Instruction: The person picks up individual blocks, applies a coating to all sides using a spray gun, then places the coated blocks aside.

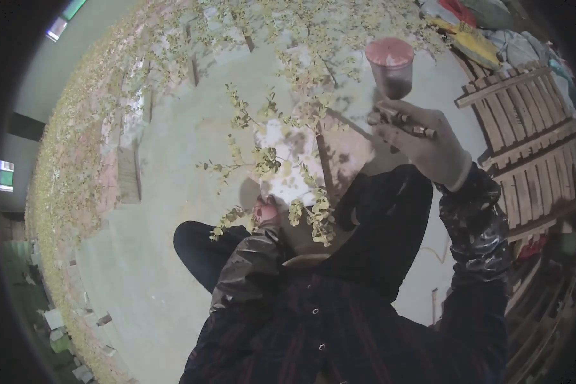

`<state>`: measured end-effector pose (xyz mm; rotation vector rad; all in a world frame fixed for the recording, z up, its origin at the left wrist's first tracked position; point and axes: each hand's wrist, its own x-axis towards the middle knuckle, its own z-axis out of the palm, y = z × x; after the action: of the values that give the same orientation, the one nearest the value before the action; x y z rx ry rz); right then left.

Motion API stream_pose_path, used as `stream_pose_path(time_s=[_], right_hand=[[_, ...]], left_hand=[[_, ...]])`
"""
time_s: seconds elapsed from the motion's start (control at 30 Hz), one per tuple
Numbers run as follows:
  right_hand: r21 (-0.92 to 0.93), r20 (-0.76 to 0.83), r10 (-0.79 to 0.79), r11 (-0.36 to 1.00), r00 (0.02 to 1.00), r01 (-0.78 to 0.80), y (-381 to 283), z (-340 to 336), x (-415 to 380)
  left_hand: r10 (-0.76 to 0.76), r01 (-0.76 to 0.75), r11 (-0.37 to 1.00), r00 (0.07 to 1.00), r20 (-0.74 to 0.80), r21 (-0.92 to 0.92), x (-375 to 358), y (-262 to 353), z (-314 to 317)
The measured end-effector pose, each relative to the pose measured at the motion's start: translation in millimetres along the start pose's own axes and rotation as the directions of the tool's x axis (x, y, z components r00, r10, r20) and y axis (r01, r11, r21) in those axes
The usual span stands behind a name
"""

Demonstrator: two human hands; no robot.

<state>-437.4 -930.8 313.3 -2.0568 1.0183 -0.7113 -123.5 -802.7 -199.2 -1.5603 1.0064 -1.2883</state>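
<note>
My left hand (267,210) is low in the middle, its fingers closed on the stem of a leafy branch (267,160). The branch has small round yellow-green leaves on several shoots that spread upward and to both sides. Behind it is a pale sheet (288,176) between my folded legs. My right hand (422,142), in a light glove, is raised at the right. Its fingers are bent around a short slim tool (422,132) with dark bands, whose kind I cannot tell. Just beyond its fingertips stands a dark, see-through cup (392,73) with a pinkish-red top.
Many more leafy branches (64,211) lie along the left and far side of the pale green floor (192,137). Wooden pallets (525,121) lean at the right, below a heap of bags (480,48). A board (128,174) stands among the leaves at left.
</note>
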Motion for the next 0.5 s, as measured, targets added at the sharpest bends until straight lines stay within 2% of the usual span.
stream_pose_path(time_s=[0.03,0.07,0.1,0.17,0.2,0.23,0.27,0.3,0.33,0.37,0.4,0.43,0.47,0.5], right_hand=[[-0.05,-0.011,-0.013,0.999,1.0,0.012,1,1,2],[-0.092,-0.034,-0.028,0.995,0.999,0.025,3,1,3],[-0.114,-0.047,-0.036,0.993,0.998,0.031,11,1,3],[-0.372,0.023,-0.331,0.873,0.943,0.315,40,6,6],[-0.425,0.05,-0.399,0.821,0.916,0.381,44,8,7],[-0.291,0.029,-0.314,0.906,0.949,0.308,37,9,8],[-0.149,0.024,-0.221,0.963,0.975,0.222,31,9,9],[-0.073,0.024,-0.17,0.982,0.985,0.172,27,10,10],[-0.129,-0.007,-0.249,0.961,0.969,0.246,22,12,15],[-0.19,-0.035,-0.328,0.93,0.944,0.316,15,14,20],[-0.221,-0.053,-0.368,0.911,0.928,0.348,11,15,25],[-0.358,-0.063,-0.505,0.817,0.861,0.453,8,17,30],[-0.489,-0.048,-0.63,0.691,0.775,0.532,4,19,36],[-0.55,-0.031,-0.688,0.618,0.725,0.562,3,21,34]], left_hand=[[0.153,-0.107,0.948,0.979,0.135,-0.301,8,-18,-7],[0.329,-0.157,0.804,0.921,0.208,-0.574,20,-38,-10],[0.417,-0.159,0.703,0.881,0.221,-0.693,24,-43,-11],[0.416,-0.198,0.518,0.908,0.043,-0.832,17,-28,6],[0.41,-0.211,0.472,0.912,0.002,-0.856,15,-18,14],[0.355,-0.354,0.722,0.927,-0.12,-0.595,17,-8,22],[0.345,-0.405,0.881,0.904,-0.253,-0.245,17,2,29],[0.361,-0.396,0.917,0.876,-0.319,-0.051,16,21,37],[0.189,-0.409,0.747,0.887,-0.422,-0.524,16,47,45],[-0.009,-0.392,0.361,0.906,-0.423,-0.846,18,73,56],[-0.1,-0.378,0.122,0.915,-0.39,-0.918,24,67,54],[0.179,-0.174,-0.007,0.969,-0.172,-0.985,31,27,39],[0.462,0.07,-0.066,0.886,0.032,-0.995,38,-12,23],[0.591,0.197,-0.067,0.798,0.12,-0.978,41,-32,15]])
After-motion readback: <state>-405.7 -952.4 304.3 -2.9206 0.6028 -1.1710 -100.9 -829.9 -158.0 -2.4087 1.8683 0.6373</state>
